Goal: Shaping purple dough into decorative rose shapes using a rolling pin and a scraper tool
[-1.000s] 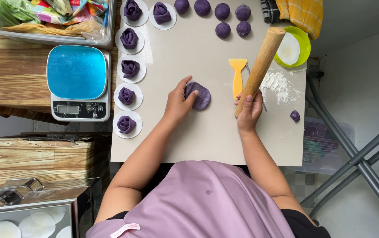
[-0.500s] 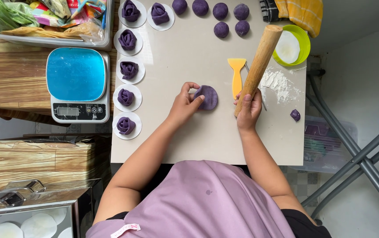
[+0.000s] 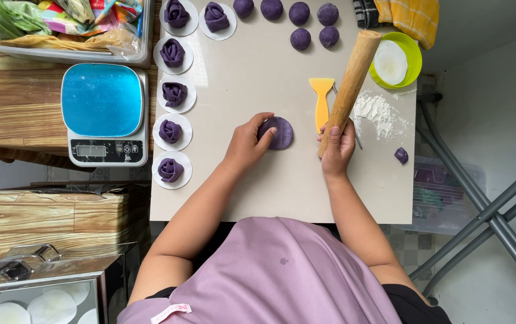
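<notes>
Your left hand (image 3: pixel 247 141) lay flat on the purple dough disc (image 3: pixel 279 133), fingers spread over its left edge and pressing it, not closed around anything. The disc sat on the beige work board (image 3: pixel 282 186), about mid-board, just left of the yellow plastic scraper (image 3: pixel 321 102). Your right hand (image 3: pixel 337 147) was clenched around the lower end of the wooden rolling pin (image 3: pixel 350 90); the pin stood tilted, low end by the hand, upper end pointing up-right toward the green bowl (image 3: pixel 413 60). Pin and disc were apart, not touching.

The green bowl held a white round piece and sat at the board's top right corner, next to a yellow cloth (image 3: pixel 413 18). A patch of loose flour (image 3: pixel 378 111) lay right of the pin. A small purple dough scrap (image 3: pixel 401 155) sat near the right edge, well apart from the disc.

Six purple dough balls (image 3: pixel 309 24) were grouped at the top of the board. Six rose-shaped purple dough pieces on white paper rounds (image 3: pixel 172 120) ran in a column down the left edge and across the top left.

Left of the board, a kitchen scale with a blue platform (image 3: pixel 103 114) rested on a wooden surface (image 3: pixel 12 114). Above it, a clear tub of packets (image 3: pixel 60 27). You wore a lilac apron (image 3: pixel 276 276). Grey metal legs (image 3: pixel 486 210) showed at right.
</notes>
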